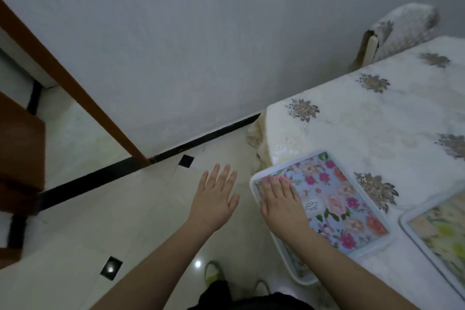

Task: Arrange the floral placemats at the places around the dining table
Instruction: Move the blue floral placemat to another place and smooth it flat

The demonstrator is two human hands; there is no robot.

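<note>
Grey wall, tiled floor; tabletop (pixel 377 118) under lace cloth. Blue mat (pixel 334 199) at tabletop corner, overhanging edge. Right hand (pixel 281 201) flat on mat, fingers straight, together. Left hand (pixel 216 191) beside mat, over floor, fingers spread, empty. Second mat (pixel 437 229) just beside first. Mat looks thin, light, flexible, likely slippery; best taken by white border.

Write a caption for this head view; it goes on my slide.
Right hand presses flat on a blue floral placemat at the table corner; left hand hovers open.
</note>
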